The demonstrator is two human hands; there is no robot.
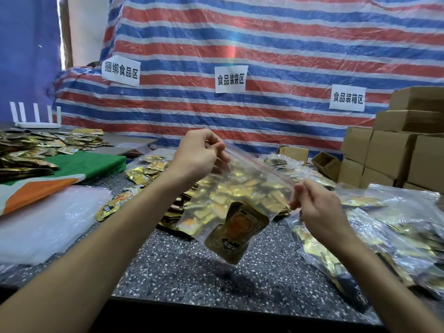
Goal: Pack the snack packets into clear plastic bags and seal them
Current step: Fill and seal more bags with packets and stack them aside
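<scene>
A clear zip bag [249, 179] with a red seal strip hangs in the air over the speckled table [192, 267]. One gold snack packet [236, 233] lies in its lower corner. My left hand [199, 155] pinches the bag's top left end. My right hand [314, 205] pinches the strip at the right end. A heap of loose gold packets [182, 212] lies on the table behind the bag.
Filled clear bags [384, 236] pile up at the right. Empty clear bags [43, 224] lie at the left, beside a green and orange cloth [79, 169] and more gold packets [36, 145]. Cardboard boxes [394, 150] stack at the back right, in front of a striped tarp [264, 56].
</scene>
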